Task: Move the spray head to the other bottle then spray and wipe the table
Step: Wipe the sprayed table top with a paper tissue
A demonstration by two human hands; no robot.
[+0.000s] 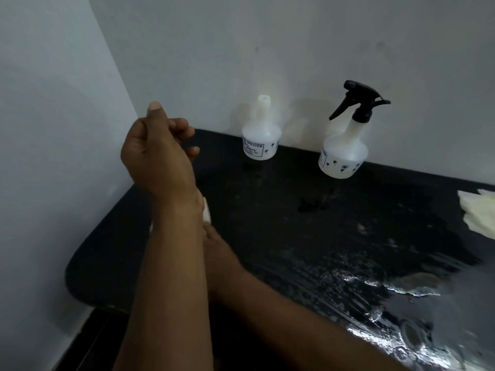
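Black table (pixel 267 223) is seen from above, set into a corner of pale wall (pixel 294 49).

- Spray bottle (pixel 344 153): white and upright, placed at the back edge of the table against the wall. This bottle is taken as the reference for everything below.
- Spray head (pixel 356 103): black, seated on the neck of the spray bottle, with the trigger hanging to the left.
- Open-necked bottle (pixel 260 137): white and upright, placed left of the spray bottle and well apart from it, also against the wall. No head is fitted. Printed lettering is seen on its front.
- Pale cloth (pixel 479 212): crumpled, lying right of the spray bottle and nearer the camera, cut off by the picture edge.
- Wet sheen (pixel 375 290): streaks and droplets are spread over the tabletop in front of the spray bottle, brightest toward the near right.
- Left hand (pixel 158 156): raised far left of the spray bottle, beyond the open-necked bottle. The back of the hand is turned to the camera, the thumb points up and the fingers are loosely curled. Nothing is seen in it.
- Right hand (pixel 217 250): low over the table, left of the spray bottle and nearer the camera, crossed beneath the left forearm. Its fingers are hidden by that forearm.
- White scrap (pixel 206 216): glimpsed at the right hand's far end. Whether it is gripped or only pressed cannot be told.
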